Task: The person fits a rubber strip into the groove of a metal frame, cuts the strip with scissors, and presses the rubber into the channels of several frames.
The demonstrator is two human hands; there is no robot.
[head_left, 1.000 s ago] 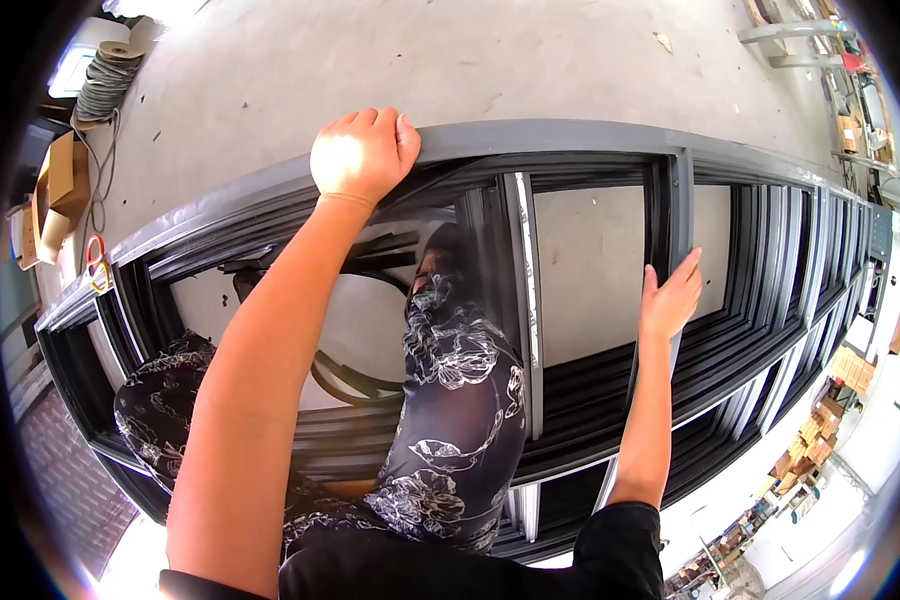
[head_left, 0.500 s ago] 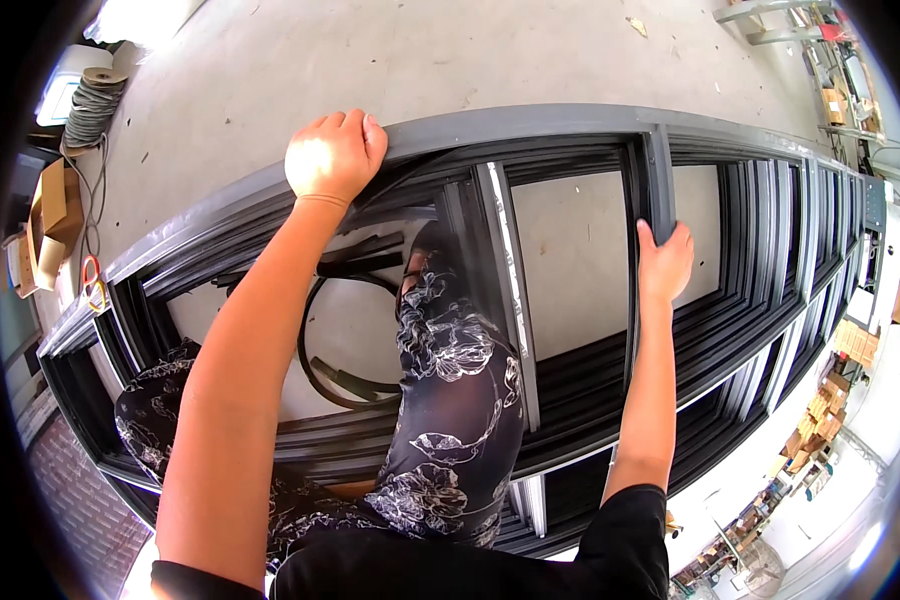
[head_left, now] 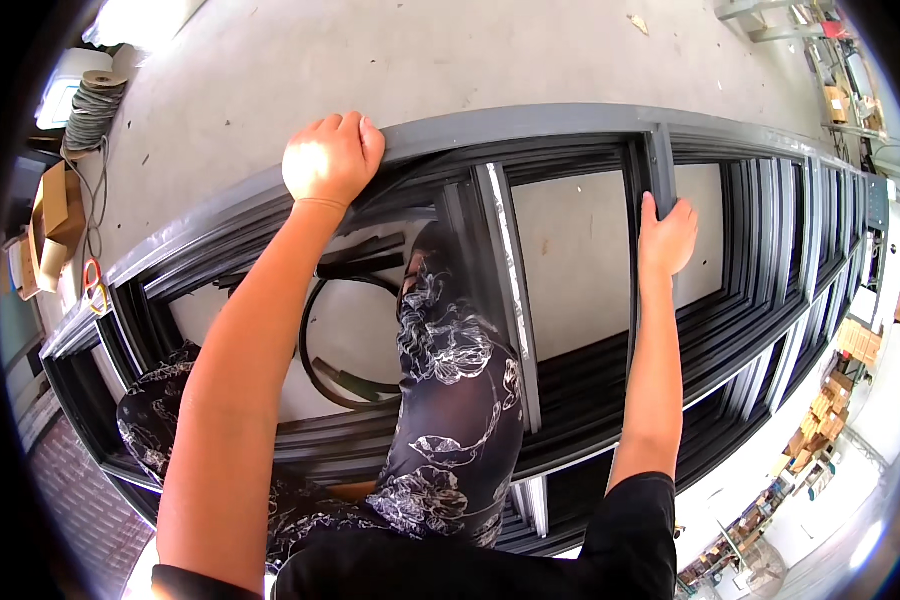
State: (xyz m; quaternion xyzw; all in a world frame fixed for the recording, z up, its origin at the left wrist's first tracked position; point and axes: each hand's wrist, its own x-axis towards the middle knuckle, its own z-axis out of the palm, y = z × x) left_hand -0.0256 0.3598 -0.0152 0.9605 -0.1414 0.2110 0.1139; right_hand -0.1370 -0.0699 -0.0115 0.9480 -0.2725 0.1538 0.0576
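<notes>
A long stack of dark grey metal window frames (head_left: 530, 121) lies across the view, with crossbars dividing its openings. My left hand (head_left: 332, 160) is closed over the far rail of the top frame, fingers curled on its outer side. On the right, my right hand (head_left: 667, 238) wraps round a crossbar (head_left: 660, 165) of the frame, thumb on its left side. My legs, in black trousers with a white flower print, are within the frame openings. A black rubber strip (head_left: 306, 340) curves in a loop on the floor inside one opening.
A spool of grey cord (head_left: 95, 105) and an open cardboard box (head_left: 55, 225) are at the left. Orange-handled scissors (head_left: 92, 285) rest by the frame's left end. Shelves with cartons (head_left: 815, 420) line the lower right. Bare concrete floor (head_left: 530, 50) extends beyond the far rail.
My right hand has slid a little farther up along the crossbar. My left hand stays on the far rail, and the frames look unmoved.
</notes>
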